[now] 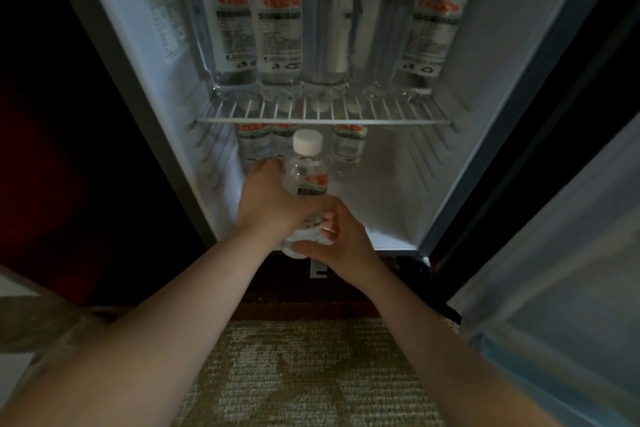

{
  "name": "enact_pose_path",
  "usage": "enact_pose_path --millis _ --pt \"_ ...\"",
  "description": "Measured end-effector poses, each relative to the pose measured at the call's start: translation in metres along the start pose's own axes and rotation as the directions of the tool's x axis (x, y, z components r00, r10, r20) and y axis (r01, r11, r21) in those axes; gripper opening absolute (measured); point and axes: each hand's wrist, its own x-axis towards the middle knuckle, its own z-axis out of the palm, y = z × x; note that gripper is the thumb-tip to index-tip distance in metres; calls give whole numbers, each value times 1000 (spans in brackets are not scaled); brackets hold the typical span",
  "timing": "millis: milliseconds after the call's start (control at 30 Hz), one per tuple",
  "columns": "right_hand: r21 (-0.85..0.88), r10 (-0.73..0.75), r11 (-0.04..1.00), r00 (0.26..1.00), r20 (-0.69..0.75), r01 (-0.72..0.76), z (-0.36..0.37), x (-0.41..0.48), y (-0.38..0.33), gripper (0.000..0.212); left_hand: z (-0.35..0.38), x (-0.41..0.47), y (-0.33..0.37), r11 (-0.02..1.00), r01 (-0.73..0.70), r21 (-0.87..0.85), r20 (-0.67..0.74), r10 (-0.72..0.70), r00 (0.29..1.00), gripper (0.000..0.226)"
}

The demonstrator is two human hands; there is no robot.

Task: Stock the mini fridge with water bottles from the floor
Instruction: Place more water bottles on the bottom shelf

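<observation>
A clear water bottle (306, 177) with a white cap and an orange label stands upright at the front of the mini fridge's (398, 184) lower compartment. My left hand (266, 201) wraps its middle from the left. My right hand (341, 236) grips its base from the right. Behind it, three more bottles (348, 147) stand under the wire shelf (325, 118). Several bottles (277, 28) fill the top of that shelf in a row.
The open fridge door (554, 253) hangs at the right. A dark wooden cabinet (86, 149) frames the fridge on the left. Patterned carpet (311, 374) lies below my arms. A pale cloth or bag (31, 322) sits at the lower left.
</observation>
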Motion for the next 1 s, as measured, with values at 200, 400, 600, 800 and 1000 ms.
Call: enact_pose_path --millis 200,400,600,800,1000 --pt "-32 -1 999 992 -127 -3 -15 11 11 53 14 -1 15 998 6 59 92 -12 996 60" --pt "-144 -25 989 943 -331 -24 -41 29 34 54 12 -1 -18 986 167 4 307 -160 938 79" --pt "-107 61 985 846 -530 -138 -68 70 51 47 11 -10 -67 944 268 192 394 -325 860 68" --pt "51 155 986 765 -625 -158 -83 128 67 55 20 4 -82 930 156 332 438 -299 848 61" --pt "-162 54 975 869 -492 -152 -100 162 73 62 21 12 -91 891 72 448 394 -269 879 50"
